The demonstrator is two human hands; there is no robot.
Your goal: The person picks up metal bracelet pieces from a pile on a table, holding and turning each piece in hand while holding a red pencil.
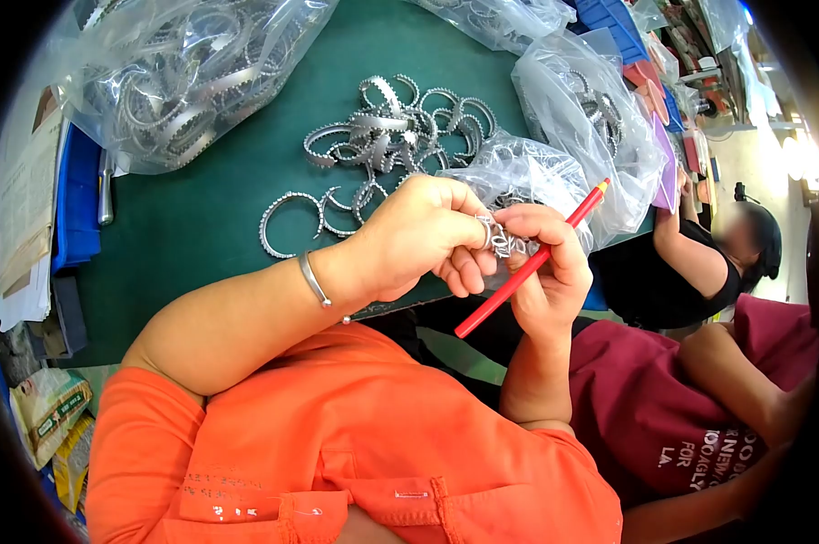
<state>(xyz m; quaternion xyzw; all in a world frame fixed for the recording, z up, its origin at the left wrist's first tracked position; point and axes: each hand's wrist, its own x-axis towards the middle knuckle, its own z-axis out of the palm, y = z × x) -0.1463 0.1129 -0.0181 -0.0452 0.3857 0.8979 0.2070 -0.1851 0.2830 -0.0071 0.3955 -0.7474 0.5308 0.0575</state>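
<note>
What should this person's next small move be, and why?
Probably turn the small silver openwork metal piece slightly: the bare left hand pinches it, the bare right hand has fingers at it too, and the slim red pencil in that hand points its sharpened tip away.

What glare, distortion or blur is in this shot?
Head view: wide-lens distortion, dark curved corners; bright light at right blown out; glare on the upper-left plastic bag; blurred patch on the person in black; red pencil reads fairly sharp.
</note>
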